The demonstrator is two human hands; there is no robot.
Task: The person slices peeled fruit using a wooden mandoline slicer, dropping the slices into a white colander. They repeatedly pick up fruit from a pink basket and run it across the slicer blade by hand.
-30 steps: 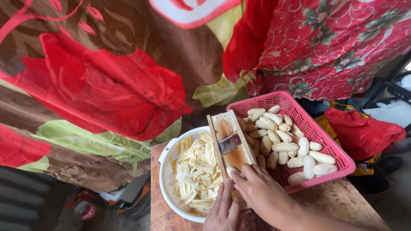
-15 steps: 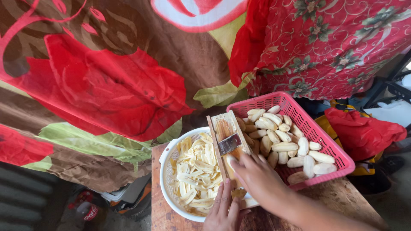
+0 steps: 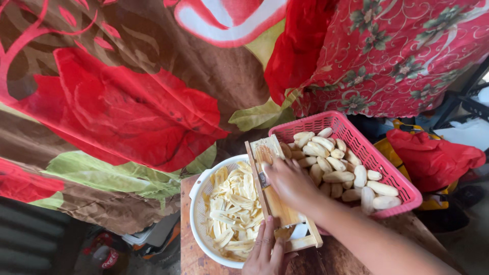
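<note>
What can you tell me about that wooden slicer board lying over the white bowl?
The wooden slicer board is a long, pale plank with raised side rails and a metal blade across its middle. It lies tilted over the white bowl of pale slices, its far end by the pink basket. The right hand presses on its upper half; the left hand steadies its near end.

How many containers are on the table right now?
2: a white bowl of slices under the wooden slicer, and a pink basket of peeled pieces to its right. None seems hidden.

free: bare table (image 3: pixel 189 257) front-left | blocked: pink basket (image 3: pixel 395 175) right, cloth (image 3: pixel 127 102) behind
</note>
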